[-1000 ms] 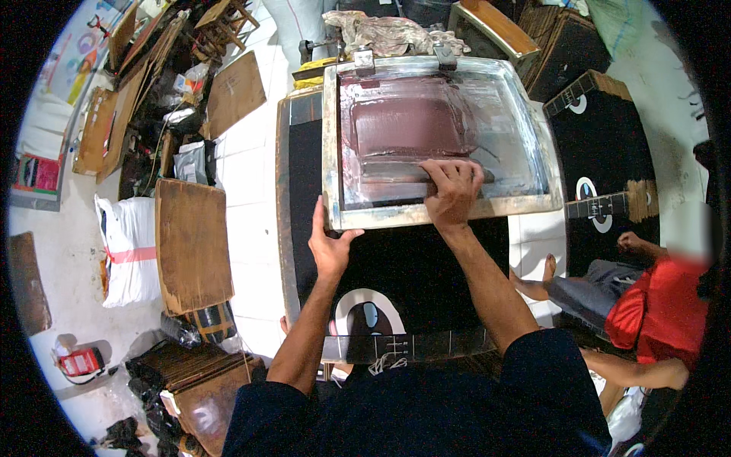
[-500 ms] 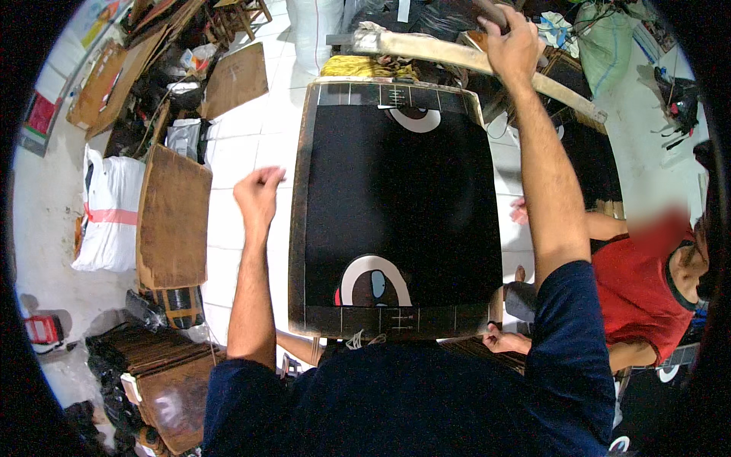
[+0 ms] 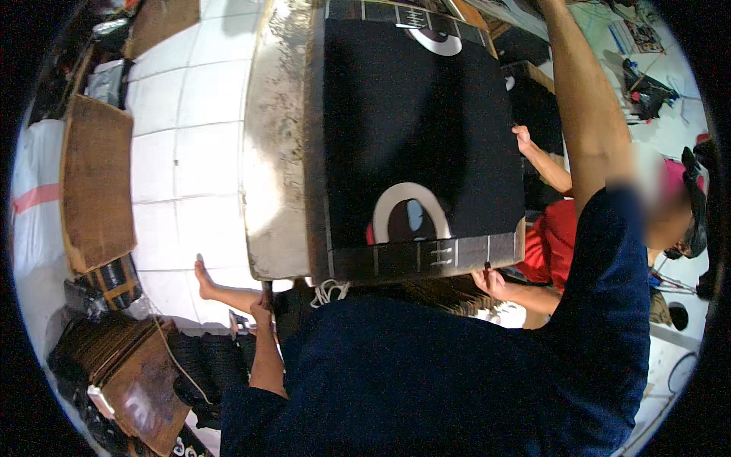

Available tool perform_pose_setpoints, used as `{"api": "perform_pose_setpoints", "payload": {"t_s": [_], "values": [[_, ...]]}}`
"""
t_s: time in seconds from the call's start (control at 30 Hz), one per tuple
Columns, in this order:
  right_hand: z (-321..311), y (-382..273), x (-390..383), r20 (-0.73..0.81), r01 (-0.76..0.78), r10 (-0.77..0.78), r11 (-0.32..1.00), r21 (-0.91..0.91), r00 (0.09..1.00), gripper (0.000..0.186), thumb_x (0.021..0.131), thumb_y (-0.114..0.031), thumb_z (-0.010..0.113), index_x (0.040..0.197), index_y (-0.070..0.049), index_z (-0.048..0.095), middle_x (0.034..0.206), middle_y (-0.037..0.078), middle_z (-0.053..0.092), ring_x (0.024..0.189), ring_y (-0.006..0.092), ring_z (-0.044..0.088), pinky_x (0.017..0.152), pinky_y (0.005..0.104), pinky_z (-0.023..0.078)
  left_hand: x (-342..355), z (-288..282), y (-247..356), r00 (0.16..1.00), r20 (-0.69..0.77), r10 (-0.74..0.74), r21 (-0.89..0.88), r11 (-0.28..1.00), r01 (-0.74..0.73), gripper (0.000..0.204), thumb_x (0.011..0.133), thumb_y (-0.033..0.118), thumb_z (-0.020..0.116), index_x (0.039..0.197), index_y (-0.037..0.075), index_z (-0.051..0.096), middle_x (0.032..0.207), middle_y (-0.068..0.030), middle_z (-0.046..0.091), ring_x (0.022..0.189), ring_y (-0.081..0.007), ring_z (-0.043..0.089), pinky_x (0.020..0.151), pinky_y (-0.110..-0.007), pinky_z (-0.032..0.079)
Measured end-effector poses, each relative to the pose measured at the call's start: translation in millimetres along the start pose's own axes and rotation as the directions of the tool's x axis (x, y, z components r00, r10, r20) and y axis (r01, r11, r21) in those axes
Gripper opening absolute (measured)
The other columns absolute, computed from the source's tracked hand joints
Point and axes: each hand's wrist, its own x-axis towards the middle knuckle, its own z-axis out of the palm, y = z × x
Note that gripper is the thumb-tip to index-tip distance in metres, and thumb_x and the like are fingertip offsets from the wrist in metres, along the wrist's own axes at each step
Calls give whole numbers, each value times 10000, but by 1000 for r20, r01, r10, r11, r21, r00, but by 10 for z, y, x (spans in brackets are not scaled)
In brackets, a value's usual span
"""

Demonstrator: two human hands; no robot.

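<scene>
A black panel (image 3: 411, 137) printed with large cartoon eyes (image 3: 411, 217) fills the middle. Along its left side runs a stained grey board (image 3: 276, 152). My left hand (image 3: 263, 308) is low at this board's near left corner, its fingers closed around a short dark handle (image 3: 267, 292). My right arm (image 3: 590, 91) stretches forward past the panel's right side, and its hand lies beyond the upper edge of the picture. A co-worker's hand (image 3: 521, 139) touches the panel's right edge, and the other hand (image 3: 489, 282) is at its near right corner.
The co-worker in red (image 3: 560, 244) is close on the right. A bare foot (image 3: 205, 278) rests on the white tiles (image 3: 190, 167). Brown boards (image 3: 97, 183) lean at left, beside a stack of boards (image 3: 141, 381). White cord (image 3: 329, 292) hangs at the panel's near edge.
The view has shifted. My left hand has dropped from beside the panel to the near corner. My right hand, previously gripping a long bar, has left view. The grey board now shows at left.
</scene>
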Motion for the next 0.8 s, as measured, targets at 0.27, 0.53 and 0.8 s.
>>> {"api": "perform_pose_setpoints", "payload": {"t_s": [0.27, 0.53, 0.8], "values": [[71, 162, 86, 95, 12, -24, 992, 124, 995, 373, 870, -263, 797, 1160, -41, 720, 1005, 159, 753, 924, 269, 689, 876, 389, 511, -550, 140, 428, 954, -34, 298, -189, 935, -299, 377, 1025, 57, 543, 1388, -23, 610, 1156, -144, 720, 1036, -225, 661, 880, -339, 515], [248, 788, 450, 172, 26, 39, 933, -358, 984, 494, 933, -390, 738, 1387, -203, 686, 1289, 127, 727, 1122, 255, 696, 1009, 392, 519, -526, 378, 259, 831, -400, 386, 225, 921, -319, 403, 1040, 161, 486, 1413, 24, 548, 1192, -209, 674, 1086, -393, 618, 982, -474, 463], [505, 1490, 914, 205, 361, -312, 888, -284, 928, 391, 1025, -446, 534, 1386, -382, 670, 1496, 20, 594, 1278, 232, 620, 1066, 373, 481, -870, -17, 421, 861, -319, 395, 191, 917, -350, 398, 1007, 140, 586, 1403, 104, 594, 1205, -215, 659, 1121, -442, 605, 953, -512, 478]]}}
